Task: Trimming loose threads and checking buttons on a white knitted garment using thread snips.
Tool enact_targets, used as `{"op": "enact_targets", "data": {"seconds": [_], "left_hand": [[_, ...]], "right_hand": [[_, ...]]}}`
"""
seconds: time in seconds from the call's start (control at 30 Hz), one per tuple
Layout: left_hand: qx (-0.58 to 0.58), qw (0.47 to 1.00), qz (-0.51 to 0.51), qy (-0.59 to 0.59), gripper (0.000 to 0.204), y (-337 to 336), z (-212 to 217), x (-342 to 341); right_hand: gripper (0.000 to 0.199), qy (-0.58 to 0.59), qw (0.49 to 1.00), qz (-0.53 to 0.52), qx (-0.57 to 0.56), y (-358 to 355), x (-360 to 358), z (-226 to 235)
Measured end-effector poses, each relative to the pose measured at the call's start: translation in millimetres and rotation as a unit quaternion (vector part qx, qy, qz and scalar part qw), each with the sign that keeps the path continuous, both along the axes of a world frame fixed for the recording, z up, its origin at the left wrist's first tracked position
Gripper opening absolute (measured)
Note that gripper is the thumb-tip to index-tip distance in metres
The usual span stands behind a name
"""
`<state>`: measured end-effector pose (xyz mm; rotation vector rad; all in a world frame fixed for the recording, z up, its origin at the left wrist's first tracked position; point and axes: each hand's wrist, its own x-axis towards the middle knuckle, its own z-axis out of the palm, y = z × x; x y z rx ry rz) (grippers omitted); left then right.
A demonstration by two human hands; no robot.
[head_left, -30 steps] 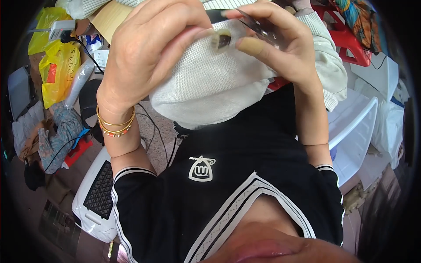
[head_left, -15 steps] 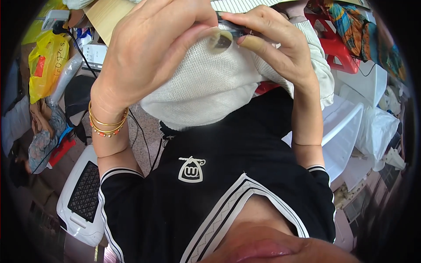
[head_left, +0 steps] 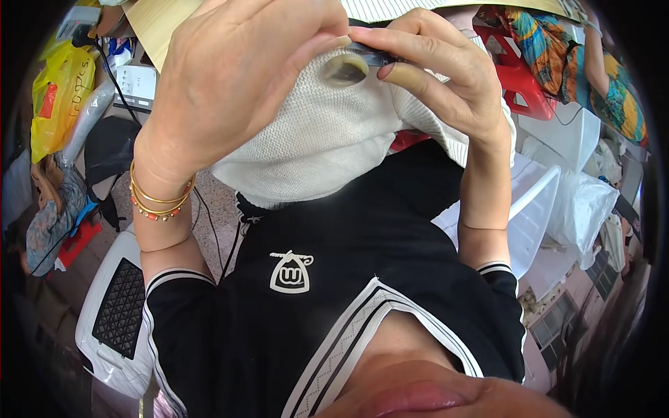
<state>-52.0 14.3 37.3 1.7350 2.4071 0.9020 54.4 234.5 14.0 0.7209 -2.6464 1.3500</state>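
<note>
My left hand (head_left: 233, 83) is raised over my lap, its fingertips pinched together at a small dark, shiny piece (head_left: 371, 54). My right hand (head_left: 449, 76) holds the right side of that piece between thumb and fingers. Just below it a round, see-through, yellowish-edged part (head_left: 345, 71) shows; whether the two are joined I cannot tell. The left fingers are partly hidden behind the back of the hand. A white knitted garment (head_left: 306, 139) lies bunched on my lap under both hands, with a ribbed part under the right wrist.
A wooden board (head_left: 153, 31) and ribbed white knit lie ahead. Left are a yellow plastic bag (head_left: 59, 97), a black cord and a white machine with a black grille (head_left: 122, 306). Right are a red stool (head_left: 523, 87), a white plastic bin (head_left: 536, 195) and another person in patterned cloth (head_left: 543, 49).
The view has shifted slightly. Both hands stay close around the dark piece, and the round see-through part shows more fully below it. At the right, another person's arm has come into view.
</note>
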Motion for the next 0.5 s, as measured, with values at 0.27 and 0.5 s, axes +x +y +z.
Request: {"op": "enact_targets", "data": {"seconds": [0.27, 0.5], "left_hand": [[0.049, 0.999, 0.001, 0.001, 0.012, 1, -5, 5], [0.089, 0.996, -0.001, 0.001, 0.011, -3, -12, 10]], "right_hand": [[0.038, 0.020, 1.000, 0.005, -0.012, 0, 3, -2], [0.036, 0.064, 0.998, 0.013, 0.015, -11, 2, 2]]}}
